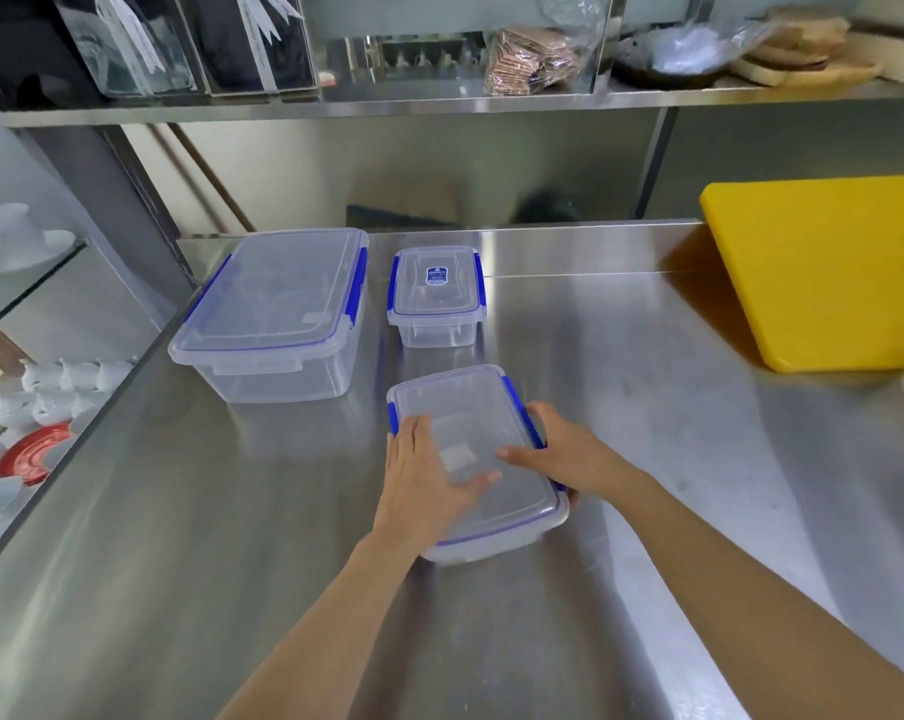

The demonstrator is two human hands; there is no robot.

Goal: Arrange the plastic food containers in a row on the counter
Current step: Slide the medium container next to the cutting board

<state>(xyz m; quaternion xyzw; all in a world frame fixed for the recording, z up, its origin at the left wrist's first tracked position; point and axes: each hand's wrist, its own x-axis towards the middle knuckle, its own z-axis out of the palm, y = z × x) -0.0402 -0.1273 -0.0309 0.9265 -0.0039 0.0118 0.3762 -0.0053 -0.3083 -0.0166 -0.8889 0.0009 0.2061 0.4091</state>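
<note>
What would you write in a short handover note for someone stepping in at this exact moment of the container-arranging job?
Left hand: flat on the lid of the medium container, gripping its left edge.
Right hand: clasping the same container's right side by the blue clip.
Large container and small container stand side by side at the back of the counter, lids on.
Done: two in line.
Left: the medium container sits in front of the row; move it beside the small one, towards the yellow cutting board.
</note>
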